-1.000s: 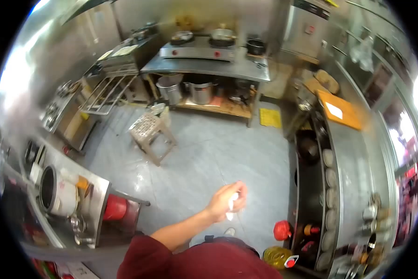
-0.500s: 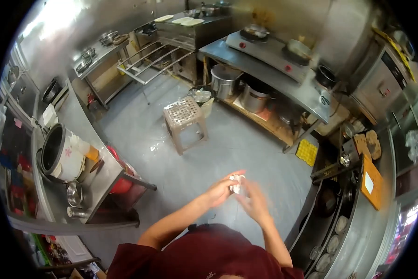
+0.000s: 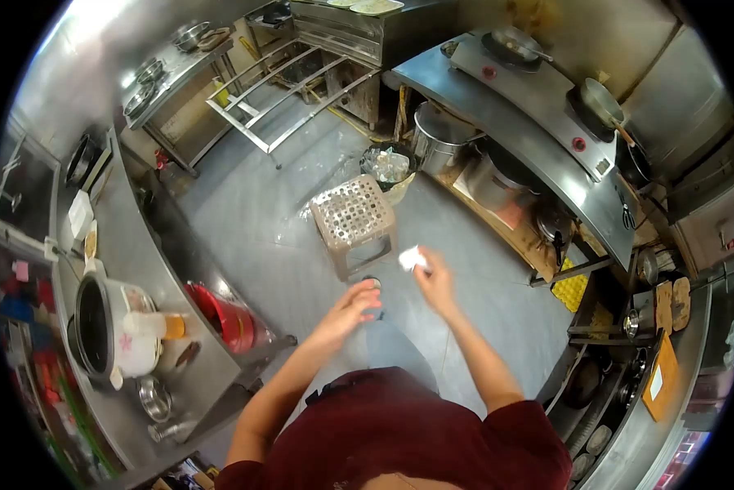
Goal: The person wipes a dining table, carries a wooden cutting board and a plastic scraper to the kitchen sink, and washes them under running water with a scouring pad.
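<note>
My right hand (image 3: 435,284) holds a small white crumpled wad (image 3: 413,259), which looks like paper or tissue, pinched at the fingertips out in front of me. To its left, my left hand (image 3: 350,312) is held over the floor with its fingers loosely bent and apart, and nothing shows in it. Just beyond both hands stands a beige plastic stool (image 3: 354,214) with a perforated seat. Behind the stool is a bin (image 3: 389,167) lined with a plastic bag and holding clear plastic-looking waste.
A steel counter on the left carries a rice cooker (image 3: 109,331) and a metal bowl (image 3: 154,398); a red bucket (image 3: 234,322) is under it. Ahead right, a steel table (image 3: 538,171) bears burners and pans, with large pots (image 3: 440,135) below. A metal rack frame (image 3: 289,102) juts out ahead.
My hands were together around the white wad; now they are apart, with the wad in the right hand. The stool and bin appear nearer, and a leg shows below me.
</note>
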Demonstrator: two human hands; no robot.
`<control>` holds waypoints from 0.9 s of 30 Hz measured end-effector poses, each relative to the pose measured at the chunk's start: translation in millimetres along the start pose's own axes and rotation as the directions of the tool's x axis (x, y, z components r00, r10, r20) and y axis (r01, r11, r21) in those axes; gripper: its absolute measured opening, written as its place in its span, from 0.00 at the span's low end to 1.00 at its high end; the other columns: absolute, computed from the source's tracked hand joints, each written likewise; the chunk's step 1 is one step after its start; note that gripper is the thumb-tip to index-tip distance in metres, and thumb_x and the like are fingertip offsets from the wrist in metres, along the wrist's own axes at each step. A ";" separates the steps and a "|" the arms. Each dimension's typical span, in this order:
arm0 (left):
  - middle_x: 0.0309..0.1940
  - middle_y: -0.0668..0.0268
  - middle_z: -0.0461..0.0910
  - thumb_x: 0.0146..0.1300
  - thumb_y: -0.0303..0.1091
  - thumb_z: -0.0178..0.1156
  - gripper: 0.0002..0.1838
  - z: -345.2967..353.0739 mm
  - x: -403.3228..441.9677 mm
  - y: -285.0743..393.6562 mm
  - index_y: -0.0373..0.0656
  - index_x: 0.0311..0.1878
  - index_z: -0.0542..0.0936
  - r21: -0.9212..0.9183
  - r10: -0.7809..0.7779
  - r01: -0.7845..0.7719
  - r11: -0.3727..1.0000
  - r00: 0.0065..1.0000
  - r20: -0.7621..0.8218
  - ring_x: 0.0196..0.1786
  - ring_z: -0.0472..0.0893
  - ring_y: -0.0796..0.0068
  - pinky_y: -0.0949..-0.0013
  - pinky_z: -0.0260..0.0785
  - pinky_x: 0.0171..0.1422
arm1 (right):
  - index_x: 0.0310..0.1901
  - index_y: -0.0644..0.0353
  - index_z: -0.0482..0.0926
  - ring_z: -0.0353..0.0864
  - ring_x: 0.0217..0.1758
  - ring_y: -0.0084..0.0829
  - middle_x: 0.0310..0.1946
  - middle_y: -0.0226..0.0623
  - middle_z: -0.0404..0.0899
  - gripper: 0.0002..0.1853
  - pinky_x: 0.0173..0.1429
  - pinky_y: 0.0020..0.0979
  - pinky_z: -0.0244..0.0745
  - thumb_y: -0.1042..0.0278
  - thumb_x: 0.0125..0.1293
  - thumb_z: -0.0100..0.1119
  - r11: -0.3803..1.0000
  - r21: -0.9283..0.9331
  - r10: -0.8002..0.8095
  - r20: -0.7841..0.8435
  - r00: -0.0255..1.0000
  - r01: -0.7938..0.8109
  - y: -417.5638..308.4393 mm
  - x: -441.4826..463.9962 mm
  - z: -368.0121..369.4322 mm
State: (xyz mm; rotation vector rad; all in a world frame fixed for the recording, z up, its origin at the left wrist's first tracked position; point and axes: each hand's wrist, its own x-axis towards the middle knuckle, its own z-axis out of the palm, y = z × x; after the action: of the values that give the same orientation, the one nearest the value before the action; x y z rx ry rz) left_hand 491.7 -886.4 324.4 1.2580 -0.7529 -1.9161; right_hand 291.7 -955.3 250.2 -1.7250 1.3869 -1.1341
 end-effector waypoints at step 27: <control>0.25 0.74 0.70 0.59 0.37 0.52 0.12 -357.6 381.5 687.3 0.37 0.39 0.76 0.605 0.840 -0.707 0.365 0.530 0.112 0.31 0.68 0.87 0.82 0.61 0.38 | 0.35 0.60 0.72 0.70 0.17 0.23 0.18 0.34 0.72 0.08 0.18 0.24 0.66 0.68 0.57 0.44 0.335 0.320 0.942 -0.145 0.304 -0.886 129.1 297.9 208.3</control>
State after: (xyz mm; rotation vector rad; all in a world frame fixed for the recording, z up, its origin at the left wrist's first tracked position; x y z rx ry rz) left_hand 889.3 -1622.9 536.8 1.0794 -1.5744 -0.7111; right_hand 447.6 -1282.1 117.1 -0.3187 1.9711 -0.7608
